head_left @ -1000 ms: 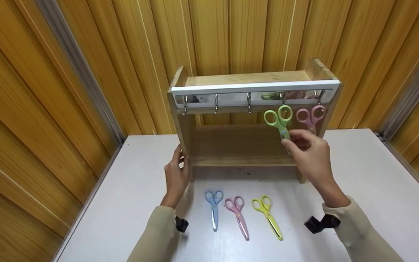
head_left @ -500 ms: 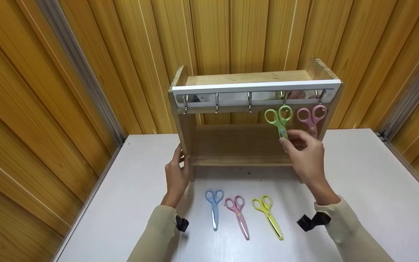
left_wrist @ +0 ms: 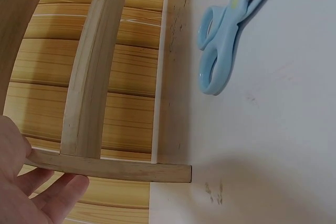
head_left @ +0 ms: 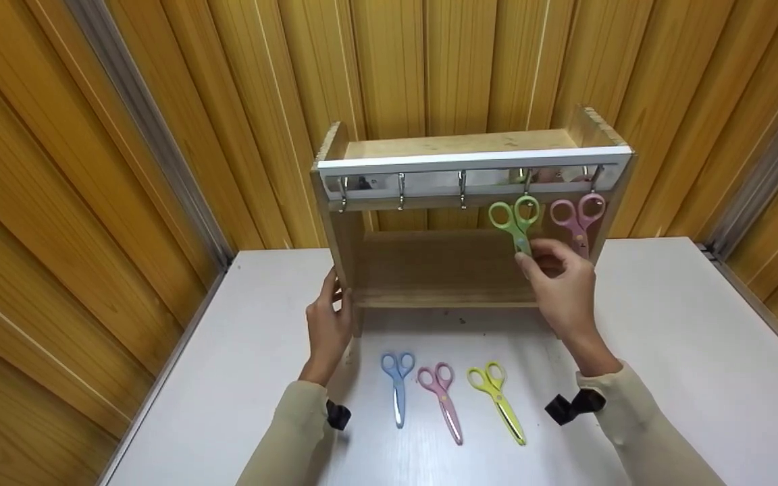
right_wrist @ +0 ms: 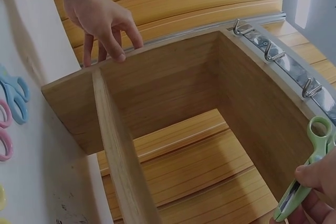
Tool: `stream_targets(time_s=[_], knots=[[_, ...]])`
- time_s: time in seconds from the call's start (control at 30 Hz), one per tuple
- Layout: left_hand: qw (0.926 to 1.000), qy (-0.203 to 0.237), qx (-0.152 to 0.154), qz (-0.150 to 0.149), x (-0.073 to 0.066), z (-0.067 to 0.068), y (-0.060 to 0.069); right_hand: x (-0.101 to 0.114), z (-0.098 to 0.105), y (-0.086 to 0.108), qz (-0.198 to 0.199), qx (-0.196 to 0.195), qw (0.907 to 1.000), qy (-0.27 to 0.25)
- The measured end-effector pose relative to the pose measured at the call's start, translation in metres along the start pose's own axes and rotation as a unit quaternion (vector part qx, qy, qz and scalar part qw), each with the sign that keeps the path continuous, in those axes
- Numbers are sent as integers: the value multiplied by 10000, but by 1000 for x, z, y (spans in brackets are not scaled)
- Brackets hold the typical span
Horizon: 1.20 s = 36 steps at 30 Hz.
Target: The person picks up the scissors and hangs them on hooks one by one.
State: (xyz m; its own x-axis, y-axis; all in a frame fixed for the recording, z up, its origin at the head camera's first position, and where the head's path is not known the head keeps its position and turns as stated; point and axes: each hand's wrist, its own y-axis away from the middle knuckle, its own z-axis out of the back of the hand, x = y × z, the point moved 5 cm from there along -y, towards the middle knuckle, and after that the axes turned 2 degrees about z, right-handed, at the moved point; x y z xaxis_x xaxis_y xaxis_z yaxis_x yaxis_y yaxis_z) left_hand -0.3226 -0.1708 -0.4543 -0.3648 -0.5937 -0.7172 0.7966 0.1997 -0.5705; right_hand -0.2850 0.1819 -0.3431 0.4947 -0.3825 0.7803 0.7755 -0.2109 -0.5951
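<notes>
My right hand pinches green scissors below their handles, which are upright at the fourth hook from the left; whether a loop is on that hook I cannot tell. In the right wrist view the green scissors slant across the fingers. Pink scissors hang from the rightmost hook. My left hand holds the left side panel of the wooden rack; in the left wrist view its fingers curl round the panel's edge.
Blue scissors, pink scissors and yellow scissors lie on the white table in front of the rack. Three hooks on the left of the metal strip hold nothing. Wood-patterned panels stand behind.
My right hand has shifted slightly left with its forearm, still pinching the green scissors. The left hand has stayed on the rack's side.
</notes>
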Motion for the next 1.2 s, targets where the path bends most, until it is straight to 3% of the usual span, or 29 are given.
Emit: stream_targets(time_s=[0.17,0.6,1.2], knots=[[9997,-83,-96,-189,-2,1,0,12,0,2,97,-53,9999,-41],[9999,-13,-69,-84,-1,1,0,10,0,1,140,-123,9998,-61],[9998,46,-117,-177,0,0,0,6,2,4,251,-188,9994,-120]])
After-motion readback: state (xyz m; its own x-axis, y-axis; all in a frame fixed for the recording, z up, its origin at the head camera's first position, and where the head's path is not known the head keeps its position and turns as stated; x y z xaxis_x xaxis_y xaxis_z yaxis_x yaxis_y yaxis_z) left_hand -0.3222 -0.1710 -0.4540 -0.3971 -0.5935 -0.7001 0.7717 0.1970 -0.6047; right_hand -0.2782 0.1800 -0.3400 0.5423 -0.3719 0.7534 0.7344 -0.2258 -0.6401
